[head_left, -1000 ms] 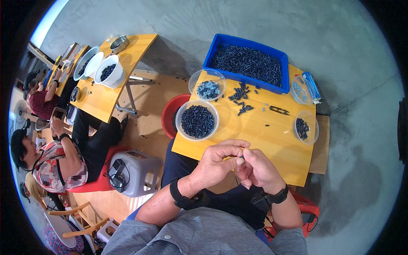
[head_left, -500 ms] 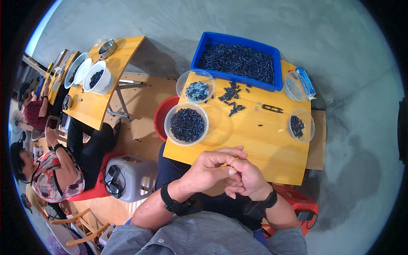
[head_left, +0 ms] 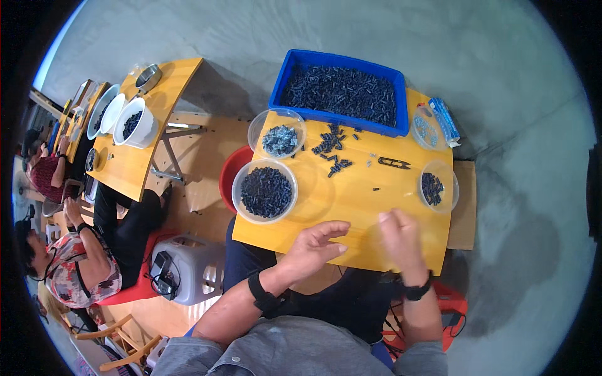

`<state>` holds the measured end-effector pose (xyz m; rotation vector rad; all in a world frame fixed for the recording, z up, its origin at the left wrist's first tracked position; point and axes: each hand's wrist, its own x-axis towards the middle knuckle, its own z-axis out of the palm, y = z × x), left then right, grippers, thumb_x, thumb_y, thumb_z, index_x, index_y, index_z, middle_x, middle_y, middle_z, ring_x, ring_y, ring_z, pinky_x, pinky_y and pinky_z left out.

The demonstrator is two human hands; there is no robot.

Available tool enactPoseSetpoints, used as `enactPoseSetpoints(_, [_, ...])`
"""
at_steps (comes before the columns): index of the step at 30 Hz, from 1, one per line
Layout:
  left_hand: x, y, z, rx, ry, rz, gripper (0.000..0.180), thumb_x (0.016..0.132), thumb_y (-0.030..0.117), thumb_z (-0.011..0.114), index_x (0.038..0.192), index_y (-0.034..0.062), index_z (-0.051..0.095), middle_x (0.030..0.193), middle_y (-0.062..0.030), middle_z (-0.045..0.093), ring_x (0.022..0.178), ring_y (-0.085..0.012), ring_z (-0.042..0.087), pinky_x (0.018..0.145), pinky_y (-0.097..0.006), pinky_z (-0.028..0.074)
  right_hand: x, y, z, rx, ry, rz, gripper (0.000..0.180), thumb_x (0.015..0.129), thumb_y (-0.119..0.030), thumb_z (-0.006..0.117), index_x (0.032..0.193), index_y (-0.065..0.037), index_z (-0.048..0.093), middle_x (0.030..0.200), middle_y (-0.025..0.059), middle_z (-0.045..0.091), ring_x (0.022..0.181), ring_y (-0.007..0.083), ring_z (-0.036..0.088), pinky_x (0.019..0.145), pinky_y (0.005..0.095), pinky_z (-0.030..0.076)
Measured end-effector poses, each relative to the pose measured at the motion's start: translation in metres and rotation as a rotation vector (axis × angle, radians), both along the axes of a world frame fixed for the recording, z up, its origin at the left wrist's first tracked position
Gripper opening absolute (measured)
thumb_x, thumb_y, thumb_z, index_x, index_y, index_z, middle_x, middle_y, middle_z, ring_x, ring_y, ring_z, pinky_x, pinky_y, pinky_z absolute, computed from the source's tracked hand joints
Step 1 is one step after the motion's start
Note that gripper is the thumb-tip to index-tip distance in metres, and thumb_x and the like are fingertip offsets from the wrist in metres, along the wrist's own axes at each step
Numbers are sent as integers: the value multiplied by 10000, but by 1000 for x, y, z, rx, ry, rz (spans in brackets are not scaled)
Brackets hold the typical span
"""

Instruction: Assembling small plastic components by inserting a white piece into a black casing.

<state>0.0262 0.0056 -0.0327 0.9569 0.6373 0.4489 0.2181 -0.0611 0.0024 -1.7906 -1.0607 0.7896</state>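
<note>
My left hand (head_left: 312, 249) hovers over the near edge of the yellow table (head_left: 338, 216), thumb and fingers apart with nothing visible between them. To its right is my right hand (head_left: 403, 243), smeared by motion above the tabletop; its fingers and anything in them cannot be made out. Beyond my left hand stands a round tub (head_left: 265, 191) full of small dark cylindrical pieces. A clear bowl (head_left: 431, 190) with some dark pieces is nearest to my right hand. Loose dark pieces (head_left: 338, 166) and black thread snips (head_left: 394, 163) lie between the containers.
A blue tray (head_left: 401, 119) heaped with dark pieces stands at the far edge. Beside it are a clear bowl of pale blue bits (head_left: 279, 140), another clear tub (head_left: 427, 131) and a blue box (head_left: 444, 119). At left, a person (head_left: 81, 250) sits by another table (head_left: 169, 88).
My hands were together, fingers touching; now they are apart. The right hand has moved right and away from me. My view has shifted slightly, and the things on the table look unmoved.
</note>
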Motion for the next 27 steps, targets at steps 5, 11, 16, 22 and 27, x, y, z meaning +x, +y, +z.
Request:
enactPoseSetpoints(5, [-8, 3, -52, 205, 312, -55, 263, 851, 29, 611, 1111, -10, 611, 1063, -72, 642, 971, -161, 601, 886, -281, 470, 113, -3, -9, -204, -851, -308, 383, 837, -354, 613, 678, -6, 604, 682, 217, 611, 635, 393, 589, 576, 453, 453])
enactPoseSetpoints(11, [-9, 16, -67, 155, 394, 7, 197, 868, 78, 594, 1033, -27, 619, 894, -62, 653, 828, -134, 625, 722, -252, 503, 141, 5, -23, -380, -937, -273, 364, 826, -379, 611, 768, -21, 640, 781, 215, 640, 731, 401, 614, 644, 474, 471])
enactPoseSetpoints(16, [-8, 20, -69, -6, 322, 67, 151, 893, 111, 594, 973, -13, 623, 849, -53, 650, 676, -122, 642, 571, -229, 502, 108, 32, -52, 24, -853, -125, 155, 815, -190, 611, 801, -36, 614, 764, 178, 619, 733, 373, 606, 625, 433, 476])
enactPoseSetpoints(22, [-9, 19, -74, -4, 334, 63, 158, 889, 107, 578, 963, -22, 633, 830, -61, 651, 688, -122, 659, 562, -236, 517, 22, 94, -75, 256, -555, 190, 122, 797, -53, 580, 907, -58, 632, 830, 161, 611, 750, 353, 602, 648, 414, 486])
enactPoseSetpoints(27, [-8, 18, -73, -14, 352, 53, 158, 902, 125, 591, 984, -6, 625, 830, -47, 649, 700, -122, 661, 568, -235, 528, 6, 113, -86, 190, -643, 362, 164, 817, -56, 559, 961, -66, 638, 819, 156, 577, 732, 358, 596, 629, 440, 479])
